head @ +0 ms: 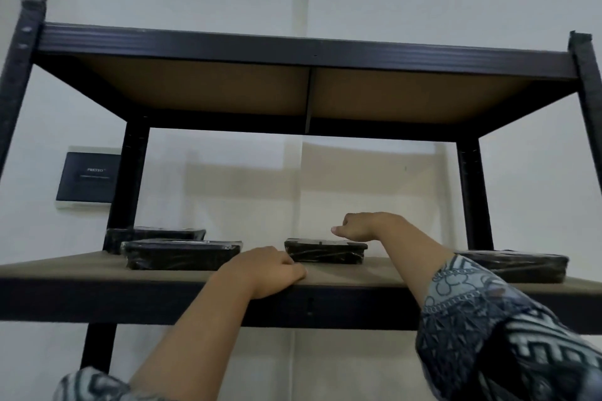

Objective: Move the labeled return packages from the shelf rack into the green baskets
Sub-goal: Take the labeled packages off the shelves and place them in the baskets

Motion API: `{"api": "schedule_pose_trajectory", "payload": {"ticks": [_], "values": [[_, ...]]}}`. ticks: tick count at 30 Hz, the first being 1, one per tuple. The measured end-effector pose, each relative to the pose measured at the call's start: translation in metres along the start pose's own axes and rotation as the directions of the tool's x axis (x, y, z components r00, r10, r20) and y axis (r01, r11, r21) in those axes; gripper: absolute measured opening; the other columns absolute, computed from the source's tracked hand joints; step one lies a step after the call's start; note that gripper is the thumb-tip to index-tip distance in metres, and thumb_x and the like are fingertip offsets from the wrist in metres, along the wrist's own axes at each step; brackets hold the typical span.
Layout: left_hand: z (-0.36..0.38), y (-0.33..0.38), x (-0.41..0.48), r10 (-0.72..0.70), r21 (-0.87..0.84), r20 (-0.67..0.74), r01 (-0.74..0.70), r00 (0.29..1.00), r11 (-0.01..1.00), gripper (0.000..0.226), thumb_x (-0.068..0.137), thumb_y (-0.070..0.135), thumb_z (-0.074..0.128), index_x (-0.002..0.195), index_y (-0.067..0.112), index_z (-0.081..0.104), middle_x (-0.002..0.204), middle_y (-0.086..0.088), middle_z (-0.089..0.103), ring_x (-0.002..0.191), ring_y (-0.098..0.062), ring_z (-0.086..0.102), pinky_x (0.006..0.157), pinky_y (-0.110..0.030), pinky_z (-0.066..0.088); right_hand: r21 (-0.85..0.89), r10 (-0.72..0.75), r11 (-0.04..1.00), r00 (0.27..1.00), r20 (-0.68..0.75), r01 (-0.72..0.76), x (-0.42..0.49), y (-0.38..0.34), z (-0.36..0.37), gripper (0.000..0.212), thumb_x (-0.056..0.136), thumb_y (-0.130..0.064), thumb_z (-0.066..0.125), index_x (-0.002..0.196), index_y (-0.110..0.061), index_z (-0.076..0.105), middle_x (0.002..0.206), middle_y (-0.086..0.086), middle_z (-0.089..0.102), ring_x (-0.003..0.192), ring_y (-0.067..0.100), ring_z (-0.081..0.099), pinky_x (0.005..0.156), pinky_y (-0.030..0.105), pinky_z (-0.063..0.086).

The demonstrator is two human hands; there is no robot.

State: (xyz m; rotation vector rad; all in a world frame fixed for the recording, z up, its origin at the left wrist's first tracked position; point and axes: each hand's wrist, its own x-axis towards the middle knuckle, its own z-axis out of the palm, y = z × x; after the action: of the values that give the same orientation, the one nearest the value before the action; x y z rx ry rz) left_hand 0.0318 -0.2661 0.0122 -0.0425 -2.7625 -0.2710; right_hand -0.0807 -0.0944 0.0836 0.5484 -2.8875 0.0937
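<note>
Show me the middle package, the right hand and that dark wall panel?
middle package (pixel 324 254), head view, its wrapped front side.
right hand (pixel 361 226), head view, back of the hand.
wall panel (pixel 88 177), head view, its dark face.

Printed in small pale capitals on the dark wall panel (pixel 88 176), just left of the shelf rack (pixel 293 49): "PRESTO". Beneath that word, a fainter line, too small to read. Nothing legible on the black wrapped packages (pixel 325 252), seen nearly edge-on.
</note>
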Motion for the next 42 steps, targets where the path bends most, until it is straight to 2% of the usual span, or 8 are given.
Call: {"api": "schedule_pose_trajectory", "payload": {"ticks": [8, 13, 16, 21, 27, 33, 38, 42], "values": [[0.001, 0.001, 0.000, -0.026, -0.014, 0.020, 0.026, 0.999, 1.000, 0.042, 0.088, 0.051, 0.037, 0.114, 0.028, 0.061, 0.122, -0.001, 0.056, 0.109, -0.019, 0.050, 0.094, -0.036, 0.039, -0.005, 0.066, 0.998, 0.993, 0.099, -0.066, 0.027, 0.004, 0.016, 0.063, 0.102, -0.046, 0.020, 0.150, -0.006, 0.023, 0.155, 0.013, 0.026, 0.134, 0.030, 0.039, 0.109, 0.040, 0.030], [-0.002, 0.006, -0.003, -0.044, -0.009, 0.033, 0.044, 0.998, 0.999, 0.043, 0.091, 0.050, 0.036, 0.118, 0.026, 0.059, 0.127, -0.002, 0.053, 0.112, -0.020, 0.048, 0.091, -0.033, 0.038, 0.064, 0.060, 0.996, 0.997, 0.057, -0.063, 0.025, 0.008, 0.016, 0.056, 0.104, -0.040, 0.020, 0.135, 0.000, 0.044, 0.114, 0.015, 0.054, 0.075, 0.019, 0.051, 0.073, 0.030, 0.041], [-0.002, 0.007, -0.004, -0.048, -0.016, 0.025, 0.048, 0.999, 0.999, 0.042, 0.090, 0.050, 0.037, 0.114, 0.026, 0.062, 0.125, -0.001, 0.055, 0.110, -0.019, 0.049, 0.093, -0.034, 0.039, 0.116, 0.073, 0.990, 0.996, 0.047, -0.078, 0.028, 0.013, 0.018, 0.052, 0.103, -0.038, 0.029, 0.120, 0.003, 0.056, 0.102, 0.015, 0.062, 0.062, 0.015, 0.050, 0.056, 0.024, 0.039], [-0.003, 0.008, -0.005, -0.062, -0.020, 0.010, 0.063, 0.998, 0.998, 0.040, 0.089, 0.050, 0.037, 0.106, 0.026, 0.064, 0.120, -0.001, 0.058, 0.105, -0.018, 0.051, 0.091, -0.035, 0.040, 0.364, 0.174, 0.912, 0.982, 0.071, -0.188, 0.043, 0.020, 0.018, 0.029, 0.095, -0.030, 0.056, 0.083, -0.003, 0.053, 0.080, 0.011, 0.054, 0.067, 0.020, 0.053, 0.071, 0.030, 0.049], [-0.002, 0.006, -0.004, -0.068, -0.036, 0.008, 0.068, 0.998, 0.997, 0.041, 0.087, 0.053, 0.038, 0.109, 0.030, 0.063, 0.122, 0.002, 0.057, 0.106, -0.017, 0.050, 0.094, -0.036, 0.040, 0.712, 0.193, 0.669, 0.975, 0.108, -0.211, 0.042, 0.031, 0.022, 0.018, 0.085, -0.010, 0.070, 0.090, -0.004, 0.054, 0.107, 0.016, 0.059, 0.098, 0.030, 0.057, 0.085, 0.034, 0.050], [-0.004, 0.009, -0.007, -0.067, -0.021, 0.022, 0.068, 0.997, 0.997, 0.045, 0.091, 0.052, 0.037, 0.123, 0.028, 0.058, 0.131, 0.000, 0.053, 0.115, -0.018, 0.048, 0.096, -0.035, 0.037, 0.781, 0.141, 0.597, 0.982, 0.123, -0.184, 0.041, 0.036, 0.024, 0.046, 0.075, 0.001, 0.075, 0.118, 0.001, 0.058, 0.117, 0.017, 0.065, 0.107, 0.032, 0.063, 0.094, 0.044, 0.052], [-0.005, 0.011, -0.008, -0.082, -0.008, 0.034, 0.082, 0.996, 0.997, 0.046, 0.092, 0.052, 0.036, 0.124, 0.026, 0.057, 0.133, 0.000, 0.051, 0.116, -0.018, 0.046, 0.094, -0.032, 0.037, 0.831, 0.130, 0.551, 0.992, -0.002, -0.071, 0.033, 0.033, 0.023, 0.077, 0.063, 0.011, 0.080, 0.124, -0.007, 0.037, 0.121, 0.016, 0.052, 0.109, 0.039, 0.056, 0.087, 0.056, 0.053], [-0.004, 0.010, -0.006, -0.093, -0.020, 0.026, 0.093, 0.995, 0.995, 0.046, 0.091, 0.054, 0.036, 0.122, 0.027, 0.058, 0.132, 0.001, 0.052, 0.115, -0.018, 0.047, 0.097, -0.033, 0.037, 0.813, 0.131, 0.579, 0.991, -0.014, -0.064, 0.032, 0.033, 0.023, 0.085, 0.061, 0.007, 0.082, 0.127, -0.011, 0.033, 0.123, 0.016, 0.050, 0.108, 0.038, 0.057, 0.085, 0.055, 0.054]]}}
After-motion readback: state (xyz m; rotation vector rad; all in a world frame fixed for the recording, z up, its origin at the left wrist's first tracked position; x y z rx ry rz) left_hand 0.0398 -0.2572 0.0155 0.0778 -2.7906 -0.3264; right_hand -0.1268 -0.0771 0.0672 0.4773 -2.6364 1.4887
